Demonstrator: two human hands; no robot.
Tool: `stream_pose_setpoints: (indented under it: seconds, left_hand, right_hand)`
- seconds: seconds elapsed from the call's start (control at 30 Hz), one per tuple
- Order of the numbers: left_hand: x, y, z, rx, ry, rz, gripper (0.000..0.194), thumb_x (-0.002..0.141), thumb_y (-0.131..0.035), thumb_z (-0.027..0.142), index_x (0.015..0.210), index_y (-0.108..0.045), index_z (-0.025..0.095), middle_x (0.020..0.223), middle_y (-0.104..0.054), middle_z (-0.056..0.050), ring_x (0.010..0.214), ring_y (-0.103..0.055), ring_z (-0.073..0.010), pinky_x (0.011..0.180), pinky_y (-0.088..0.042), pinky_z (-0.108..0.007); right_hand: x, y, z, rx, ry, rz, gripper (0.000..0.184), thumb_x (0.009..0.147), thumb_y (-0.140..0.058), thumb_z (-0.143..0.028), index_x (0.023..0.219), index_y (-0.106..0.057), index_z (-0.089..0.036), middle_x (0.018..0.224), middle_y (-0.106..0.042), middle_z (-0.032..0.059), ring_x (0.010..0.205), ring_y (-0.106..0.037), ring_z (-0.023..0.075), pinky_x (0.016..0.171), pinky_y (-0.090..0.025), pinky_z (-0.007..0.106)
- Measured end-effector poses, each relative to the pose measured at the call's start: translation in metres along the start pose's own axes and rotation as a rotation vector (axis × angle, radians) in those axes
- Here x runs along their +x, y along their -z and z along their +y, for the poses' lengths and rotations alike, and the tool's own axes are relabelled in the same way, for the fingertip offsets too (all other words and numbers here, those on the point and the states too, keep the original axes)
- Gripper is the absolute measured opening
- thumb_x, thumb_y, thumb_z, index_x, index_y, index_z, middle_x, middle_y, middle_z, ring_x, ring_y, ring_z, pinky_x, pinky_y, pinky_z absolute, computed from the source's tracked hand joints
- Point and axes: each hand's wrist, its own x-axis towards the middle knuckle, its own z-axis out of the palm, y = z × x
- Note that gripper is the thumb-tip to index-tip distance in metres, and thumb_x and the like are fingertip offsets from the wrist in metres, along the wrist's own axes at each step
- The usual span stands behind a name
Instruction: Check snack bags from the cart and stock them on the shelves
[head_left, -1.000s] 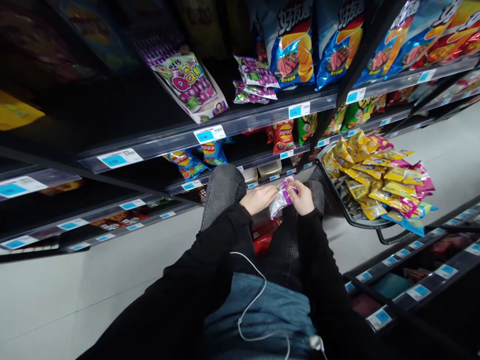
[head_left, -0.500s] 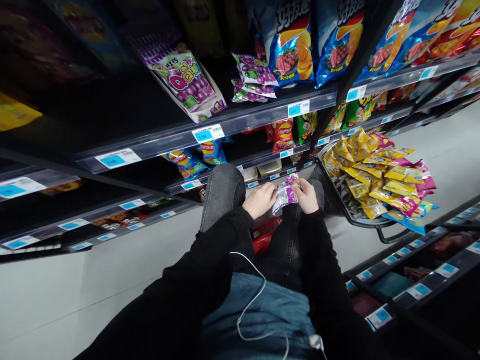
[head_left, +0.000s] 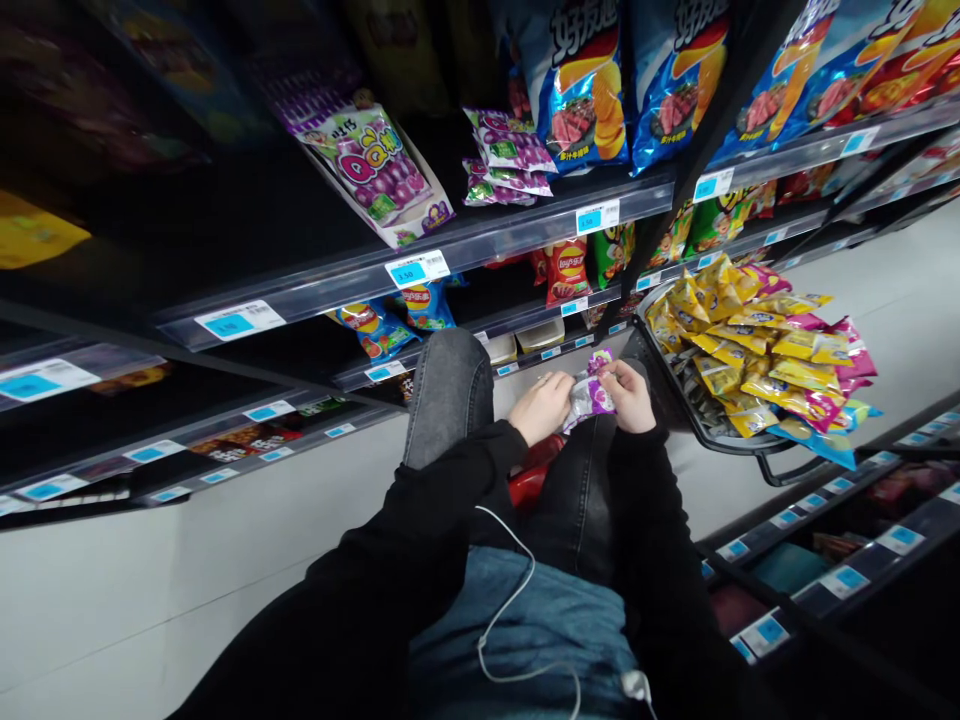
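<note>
Between my knees, my left hand [head_left: 543, 406] and my right hand [head_left: 631, 394] hold small purple-and-silver candy packets [head_left: 589, 396] from both sides. My left fingers are closed at the packets' left edge; my right thumb and fingers pinch their right side. Whether it is one packet or a few stacked together is hard to make out. On the shelf ahead lies an opened display box of purple QQ candy packets [head_left: 382, 170]. To its right sits a small stack of similar purple packets [head_left: 508, 150].
At right stands a black basket [head_left: 705, 425] heaped with yellow, pink and blue snack packets [head_left: 772, 345]. Large blue chip bags [head_left: 585, 90] stand on the shelf, whose edge [head_left: 517, 240] carries price tags. Lower shelves hold small chip bags [head_left: 566, 272]. Something red [head_left: 536, 472] is beneath me.
Both hands have shifted slightly to the right with the purple packets still held between them. The shelf goods and the basket stay as they were.
</note>
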Motion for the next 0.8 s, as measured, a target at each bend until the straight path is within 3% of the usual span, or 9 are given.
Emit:
stream_pose_setpoints:
  seconds: [0.17,0.33,0.57,0.7,0.8]
  left_hand:
    - [0.014,-0.021,0.041,0.018,0.053,-0.078,0.018,0.083,-0.048,0.011,0.101,-0.053,0.013,0.098,-0.061,-0.011,0.094,-0.060,-0.0239,0.085,-0.049,-0.036]
    - [0.020,-0.028,0.070,0.071,0.075,-0.182,0.024,0.088,-0.038,0.008,0.107,-0.052,0.011,0.101,-0.061,-0.016,0.089,-0.064,-0.0265,0.069,-0.051,-0.036]
    - [0.023,-0.022,0.074,0.140,0.102,-0.287,0.028,0.091,-0.031,0.007,0.108,-0.053,0.010,0.108,-0.060,-0.017,0.098,-0.062,-0.0258,0.074,-0.051,-0.034]
    - [0.023,-0.029,0.070,0.166,0.210,-0.329,0.028,0.089,-0.032,0.004,0.110,-0.051,0.005,0.104,-0.061,-0.020,0.092,-0.066,-0.0260,0.072,-0.052,-0.033]
    - [0.023,-0.036,0.058,0.150,0.219,-0.364,0.024,0.089,-0.038,0.008,0.109,-0.051,0.004,0.098,-0.064,-0.019,0.089,-0.067,-0.0266,0.074,-0.051,-0.035]
  right_hand:
    - [-0.035,0.044,0.021,0.031,-0.049,0.139,0.029,0.067,-0.066,-0.044,0.072,-0.050,-0.021,0.059,-0.048,-0.0050,0.048,-0.037,0.0092,0.049,-0.030,0.023]
    - [-0.062,0.082,0.047,-0.124,-0.045,0.220,0.029,0.068,-0.066,-0.045,0.071,-0.052,-0.020,0.067,-0.055,-0.0012,0.058,-0.046,0.0124,0.058,-0.036,0.026]
    - [-0.061,0.078,0.047,-0.142,-0.077,0.262,0.028,0.066,-0.064,-0.044,0.068,-0.051,-0.019,0.063,-0.049,-0.0031,0.058,-0.042,0.0111,0.058,-0.033,0.025]
    - [-0.061,0.072,0.042,-0.215,-0.040,0.273,0.024,0.069,-0.060,-0.041,0.066,-0.049,-0.019,0.061,-0.048,-0.0036,0.059,-0.041,0.0112,0.060,-0.034,0.025]
    - [-0.063,0.070,0.041,-0.233,-0.032,0.296,0.023,0.069,-0.058,-0.041,0.066,-0.048,-0.020,0.061,-0.047,-0.0038,0.060,-0.040,0.0115,0.060,-0.034,0.025]
